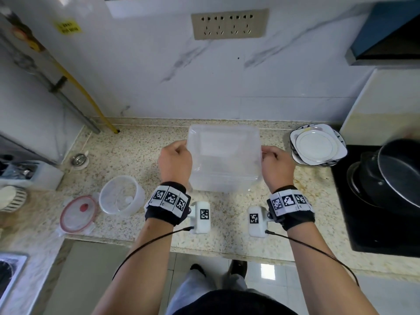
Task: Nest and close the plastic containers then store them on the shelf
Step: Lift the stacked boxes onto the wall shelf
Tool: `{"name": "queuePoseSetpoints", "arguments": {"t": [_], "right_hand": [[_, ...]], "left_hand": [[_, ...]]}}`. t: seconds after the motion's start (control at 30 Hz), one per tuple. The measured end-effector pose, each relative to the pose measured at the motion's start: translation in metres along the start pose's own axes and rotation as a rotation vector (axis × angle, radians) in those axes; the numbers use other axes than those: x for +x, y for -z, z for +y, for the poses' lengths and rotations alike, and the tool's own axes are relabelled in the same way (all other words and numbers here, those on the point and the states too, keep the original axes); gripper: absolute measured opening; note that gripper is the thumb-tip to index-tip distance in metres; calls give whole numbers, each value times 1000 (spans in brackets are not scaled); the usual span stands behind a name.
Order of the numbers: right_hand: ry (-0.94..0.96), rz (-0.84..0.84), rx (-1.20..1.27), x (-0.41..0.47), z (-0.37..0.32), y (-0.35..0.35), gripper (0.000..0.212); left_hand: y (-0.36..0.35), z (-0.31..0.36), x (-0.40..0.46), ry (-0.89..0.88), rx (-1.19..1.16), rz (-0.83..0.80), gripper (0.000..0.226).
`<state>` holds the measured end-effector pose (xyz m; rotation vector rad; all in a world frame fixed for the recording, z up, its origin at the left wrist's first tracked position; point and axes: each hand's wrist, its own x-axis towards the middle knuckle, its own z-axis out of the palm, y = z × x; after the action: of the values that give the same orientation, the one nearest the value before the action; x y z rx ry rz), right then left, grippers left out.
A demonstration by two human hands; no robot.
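A large clear square plastic container [223,158] is in the middle of the speckled stone counter [141,153]. My left hand [175,162] grips its left rim and my right hand [276,165] grips its right rim. I cannot tell whether it rests on the counter or is lifted off it. A round clear container [121,195] stands open to the left. Its round lid with a red rim and red valve [78,213] lies flat beside it, nearer the counter's front left corner.
Stacked white plates [318,144] sit at the right, next to a black stove [372,230] with a dark pan [397,171]. A small metal cup [79,159] stands at the back left. A wall shelf edge [181,5] shows above the sockets [229,23].
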<state>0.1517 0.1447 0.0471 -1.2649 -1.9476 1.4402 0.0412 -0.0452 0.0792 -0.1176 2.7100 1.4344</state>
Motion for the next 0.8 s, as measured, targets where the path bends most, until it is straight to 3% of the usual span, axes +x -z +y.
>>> {"name": "queuePoseSetpoints", "arguments": {"t": [0.2, 0.8], "right_hand": [[132, 118, 6, -24, -44, 21, 38], [411, 361, 142, -172, -220, 100, 37]], "left_hand": [[33, 40, -13, -151, -18, -24, 41], [201, 156, -83, -516, -25, 254, 30]]}}
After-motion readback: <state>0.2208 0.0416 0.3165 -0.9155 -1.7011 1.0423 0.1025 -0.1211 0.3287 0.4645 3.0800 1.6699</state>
